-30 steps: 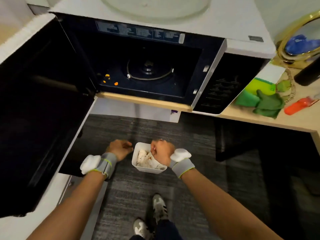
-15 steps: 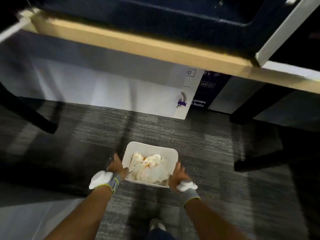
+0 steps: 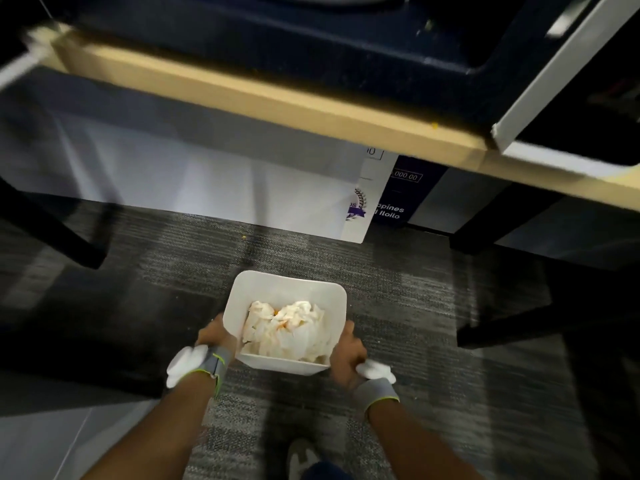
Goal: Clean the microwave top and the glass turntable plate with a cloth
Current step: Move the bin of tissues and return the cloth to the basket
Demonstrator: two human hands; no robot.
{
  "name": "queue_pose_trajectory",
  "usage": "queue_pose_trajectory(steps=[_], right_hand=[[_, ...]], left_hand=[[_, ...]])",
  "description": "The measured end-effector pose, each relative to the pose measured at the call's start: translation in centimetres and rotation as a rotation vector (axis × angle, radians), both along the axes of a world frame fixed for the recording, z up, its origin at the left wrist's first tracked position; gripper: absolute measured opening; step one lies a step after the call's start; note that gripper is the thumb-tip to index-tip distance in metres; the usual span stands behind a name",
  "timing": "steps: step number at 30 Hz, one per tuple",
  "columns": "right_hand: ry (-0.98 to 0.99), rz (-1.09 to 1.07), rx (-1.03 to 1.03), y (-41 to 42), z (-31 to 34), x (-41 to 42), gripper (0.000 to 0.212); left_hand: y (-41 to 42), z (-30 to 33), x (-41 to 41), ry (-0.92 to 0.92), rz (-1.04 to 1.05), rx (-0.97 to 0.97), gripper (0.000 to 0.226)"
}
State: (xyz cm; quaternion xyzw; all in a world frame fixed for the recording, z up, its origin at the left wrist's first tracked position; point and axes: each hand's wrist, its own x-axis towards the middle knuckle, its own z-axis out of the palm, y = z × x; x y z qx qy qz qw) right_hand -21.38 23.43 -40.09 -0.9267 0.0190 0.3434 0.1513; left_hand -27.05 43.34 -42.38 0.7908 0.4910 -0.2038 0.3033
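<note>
Hands grip a white square plastic bin (image 3: 277,289) of crumpled, orange-stained tissues (image 3: 287,327). Left hand (image 3: 214,336) holds nine o'clock, right hand (image 3: 346,355) three.

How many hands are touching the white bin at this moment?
2. The left hand holds the left side of the bin, and the right hand holds its right side. The fingers are partly hidden behind the walls.

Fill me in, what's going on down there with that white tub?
A person is bent toward the carpet, holding a white tub by its sides: left hand on one side, right hand on the other. The tub is full of crumpled paper towels with orange stains. Above it are the wooden shelf edge and the open microwave. No cloth is in view.
</note>
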Motion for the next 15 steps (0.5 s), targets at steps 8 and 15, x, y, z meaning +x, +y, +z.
queue_pose_trajectory(steps=[8,15], right_hand=[[-0.101,0.053,0.017,0.6,18.1,-1.5,0.048],[-0.124,-0.012,0.1,-0.3,31.9,-5.3,0.044]], left_hand=[[-1.5,20.5,-2.7,-0.119,0.262,-0.05,0.047],[-5.5,32.4,-5.8,-0.249,0.649,-0.164,0.109]])
